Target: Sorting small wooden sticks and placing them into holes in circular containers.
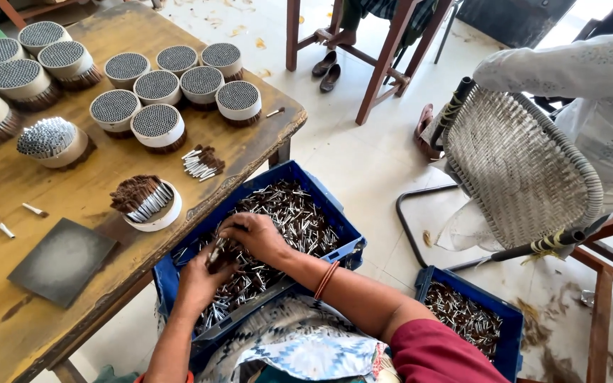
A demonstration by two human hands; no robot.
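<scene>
Blue plastic crate (335, 213) on my lap holds the loose brush ferrules (299, 213) — I see my left hand (203, 273) closed around a small bunch of them while my right hand (257, 237) curls narrow over the pile, beside the wooden table (8, 191) of filled rings (157, 122).

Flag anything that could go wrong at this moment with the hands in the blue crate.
1. The left hand and right hand are gathering small metal-tipped brush heads over the blue crate; some could slip from the handful.
2. The half-filled ring sits near the table edge; an elbow might knock it off.
</scene>
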